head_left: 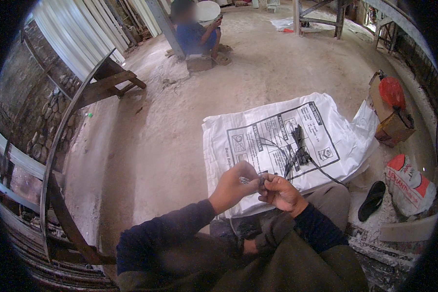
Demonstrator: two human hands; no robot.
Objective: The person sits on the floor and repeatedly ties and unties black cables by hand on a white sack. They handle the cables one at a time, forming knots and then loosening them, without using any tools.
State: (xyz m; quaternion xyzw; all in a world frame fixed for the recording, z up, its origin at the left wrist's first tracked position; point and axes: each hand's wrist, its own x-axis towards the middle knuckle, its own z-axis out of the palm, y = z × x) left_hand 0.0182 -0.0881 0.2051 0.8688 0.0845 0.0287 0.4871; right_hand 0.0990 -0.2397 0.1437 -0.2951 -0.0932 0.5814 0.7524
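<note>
My left hand [234, 187] and my right hand [283, 195] meet in front of my lap, both closed, with thumbs and fingertips pinched together. Between the fingertips is a small dark piece, too small to name. Beneath and beyond them a white printed sack [218, 138] lies flat on the floor. A loose bunch of thin black strips or cords [302, 156] rests on the sack, just past my right hand. One longer black strand trails from it toward my right knee.
A cardboard box [396, 127] with a red bag [392, 91] stands to the right. Nearer are a black sandal [372, 201] and a red-and-white sack [410, 187]. A wooden bench [95, 92] runs along the left. Farther off, a person in blue [195, 39] sits by a post.
</note>
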